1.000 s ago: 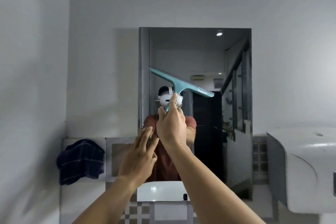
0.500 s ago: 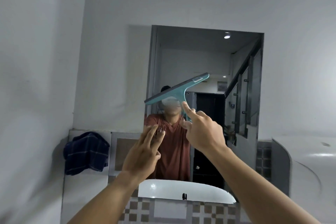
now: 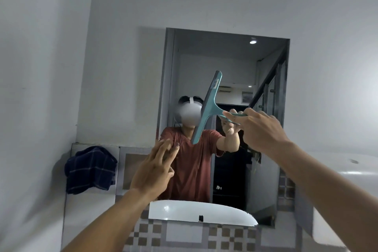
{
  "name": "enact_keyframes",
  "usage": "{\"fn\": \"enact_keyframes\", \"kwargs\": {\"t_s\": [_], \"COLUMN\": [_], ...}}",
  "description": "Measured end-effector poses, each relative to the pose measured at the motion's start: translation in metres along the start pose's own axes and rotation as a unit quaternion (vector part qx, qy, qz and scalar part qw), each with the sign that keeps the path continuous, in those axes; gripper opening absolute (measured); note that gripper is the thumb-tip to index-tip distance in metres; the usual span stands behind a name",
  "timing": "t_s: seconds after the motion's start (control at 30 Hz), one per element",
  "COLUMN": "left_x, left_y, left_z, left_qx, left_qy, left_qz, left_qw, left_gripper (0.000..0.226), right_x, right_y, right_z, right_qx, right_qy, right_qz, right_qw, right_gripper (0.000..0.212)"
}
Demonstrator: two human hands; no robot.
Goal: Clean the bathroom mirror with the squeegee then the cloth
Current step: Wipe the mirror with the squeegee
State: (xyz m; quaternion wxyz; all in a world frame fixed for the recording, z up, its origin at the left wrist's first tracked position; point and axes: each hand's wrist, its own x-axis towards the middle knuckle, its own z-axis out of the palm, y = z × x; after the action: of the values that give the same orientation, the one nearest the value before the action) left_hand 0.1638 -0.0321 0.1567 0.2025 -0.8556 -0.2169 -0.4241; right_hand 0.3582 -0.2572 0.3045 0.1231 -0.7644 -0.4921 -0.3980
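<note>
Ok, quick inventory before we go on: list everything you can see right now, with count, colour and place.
mirror: one, rectangular, on the white wall, centre.
squeegee: one, teal, blade steeply tilted in front of the mirror, handle in the right hand.
cloth: one, dark blue checked, draped on the ledge left of the mirror.
basin: one, white, below the mirror.
tiles: grey and white checks, under the basin.
white fixture: one, far right; what it is, unclear.
left hand: open, empty, raised toward the mirror.
right hand: gripping the squeegee handle.
</note>
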Motion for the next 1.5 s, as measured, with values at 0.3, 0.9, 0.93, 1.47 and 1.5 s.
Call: {"fn": "enact_keyframes", "kwargs": {"t_s": [0.3, 0.9, 0.93, 1.47, 1.5], "left_x": [0.059, 0.156, 0.156, 0.16, 0.16], "left_y": [-0.006, -0.017, -0.017, -0.032, -0.034], "left_z": [-0.043, -0.092, -0.092, -0.096, -0.096], "left_qx": [-0.015, 0.07, 0.067, 0.053, 0.054], "left_qy": [0.119, 0.099, 0.096, 0.103, 0.1], "left_qz": [0.011, 0.03, 0.031, 0.051, 0.053], "left_qw": [0.993, 0.992, 0.993, 0.992, 0.992], "left_gripper": [0.043, 0.065, 0.065, 0.05, 0.05], "right_x": [-0.009, -0.06, -0.061, -0.022, -0.025], "right_y": [0.037, 0.017, 0.007, -0.123, -0.132], "right_z": [0.014, 0.063, 0.068, 0.092, 0.096], "right_qx": [-0.001, 0.235, 0.263, 0.508, 0.501], "right_qy": [0.042, 0.039, 0.041, 0.131, 0.13], "right_qz": [0.05, 0.227, 0.238, 0.324, 0.311], "right_qw": [0.998, 0.944, 0.934, 0.788, 0.797], "right_gripper": [0.075, 0.07, 0.07, 0.076, 0.077]}}
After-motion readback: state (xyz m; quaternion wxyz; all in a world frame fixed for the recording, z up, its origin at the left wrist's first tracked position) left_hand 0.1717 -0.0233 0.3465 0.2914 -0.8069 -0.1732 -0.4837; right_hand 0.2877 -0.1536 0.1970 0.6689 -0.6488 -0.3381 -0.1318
